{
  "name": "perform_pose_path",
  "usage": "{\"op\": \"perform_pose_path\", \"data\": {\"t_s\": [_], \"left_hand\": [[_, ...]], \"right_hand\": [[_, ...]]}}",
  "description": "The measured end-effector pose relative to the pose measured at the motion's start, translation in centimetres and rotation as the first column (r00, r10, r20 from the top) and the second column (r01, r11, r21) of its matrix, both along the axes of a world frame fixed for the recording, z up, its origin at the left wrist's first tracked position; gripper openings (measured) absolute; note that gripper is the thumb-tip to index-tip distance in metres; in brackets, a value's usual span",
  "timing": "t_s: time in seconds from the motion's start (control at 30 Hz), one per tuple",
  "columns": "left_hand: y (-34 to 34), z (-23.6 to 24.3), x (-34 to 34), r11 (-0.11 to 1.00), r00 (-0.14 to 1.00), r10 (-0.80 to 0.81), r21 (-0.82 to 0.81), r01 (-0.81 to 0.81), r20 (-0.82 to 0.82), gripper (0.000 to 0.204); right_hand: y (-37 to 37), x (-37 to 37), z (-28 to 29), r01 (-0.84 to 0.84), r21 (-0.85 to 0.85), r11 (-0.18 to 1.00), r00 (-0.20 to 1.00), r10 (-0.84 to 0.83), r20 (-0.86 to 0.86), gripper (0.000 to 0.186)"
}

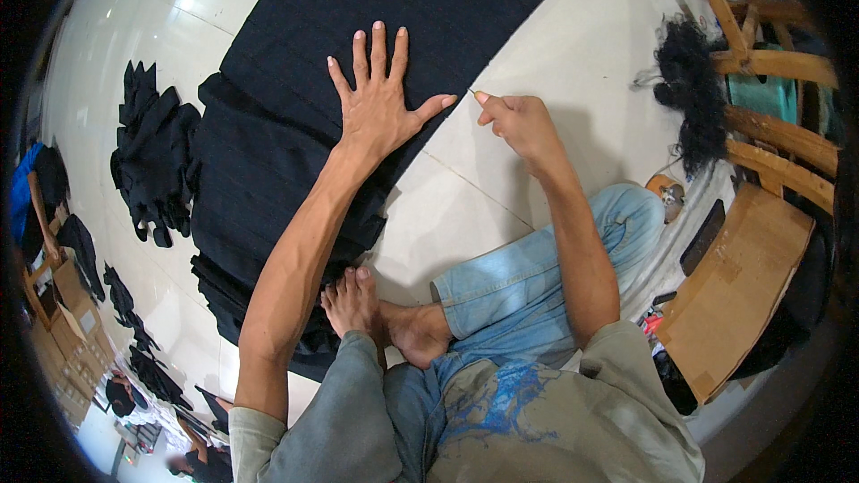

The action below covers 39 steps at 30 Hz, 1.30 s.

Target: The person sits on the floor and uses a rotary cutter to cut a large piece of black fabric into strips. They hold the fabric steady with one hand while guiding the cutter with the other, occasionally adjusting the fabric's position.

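A large sheet of black cloth [295,27] lies over the floor in front of me, its right edge running slantwise. My left hand [376,107] presses flat on it with fingers spread, the thumb pointing to that edge. Just right of the edge, my right hand [519,125] is closed in a pinch. A thin, pointed tool [472,90] sticks out of its fingertips toward the cloth's edge; most of it is hidden in the fingers. Closer to me the cloth bunches into folds beside my bare foot [352,302].
Black cloth scraps [154,152] lie on the pale tiles at left. A tangle of black threads [691,80] hangs by a wooden frame [774,63] at right. Near my knee are a small brown round thing [665,195], a dark flat object [702,238] and a cardboard piece [738,286].
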<state>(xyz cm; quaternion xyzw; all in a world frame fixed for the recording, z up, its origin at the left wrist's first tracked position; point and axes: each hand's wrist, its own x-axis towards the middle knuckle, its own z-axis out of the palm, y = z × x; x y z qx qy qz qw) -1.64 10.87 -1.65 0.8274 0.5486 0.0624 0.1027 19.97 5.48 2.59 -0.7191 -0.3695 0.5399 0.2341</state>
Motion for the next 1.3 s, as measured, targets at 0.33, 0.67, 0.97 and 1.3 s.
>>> {"op": "perform_pose_path", "data": {"t_s": [0.33, 0.67, 0.97, 1.3], "left_hand": [[-5.4, 1.6, -4.1, 0.996, 0.999, 0.05, -0.08, -0.051, -0.017, 0.111], [3.9, 4.5, 1.4, 0.746, 0.749, -0.655, -0.076, 0.662, 0.101, 0.061], [3.8, 1.6, 0.9, 0.744, 0.744, -0.668, -0.019, 0.668, 0.003, 0.101], [3.8, 1.5, 0.7, 0.728, 0.729, -0.684, -0.035, 0.685, 0.037, 0.108]], "right_hand": [[-4.1, 1.9, 2.9, -0.045, -0.056, 0.997, 0.994, 0.039, -0.102, 0.042], [-3.2, 0.4, 0.6, -0.006, -0.007, 1.0, 0.989, 0.005, -0.145, 0.042], [-3.0, -0.6, 0.4, -0.021, 0.005, 1.0, 0.977, 0.022, -0.213, 0.042], [-2.4, -1.1, -0.4, -0.052, 0.005, 0.999, 0.993, 0.052, -0.109, 0.05]]}}
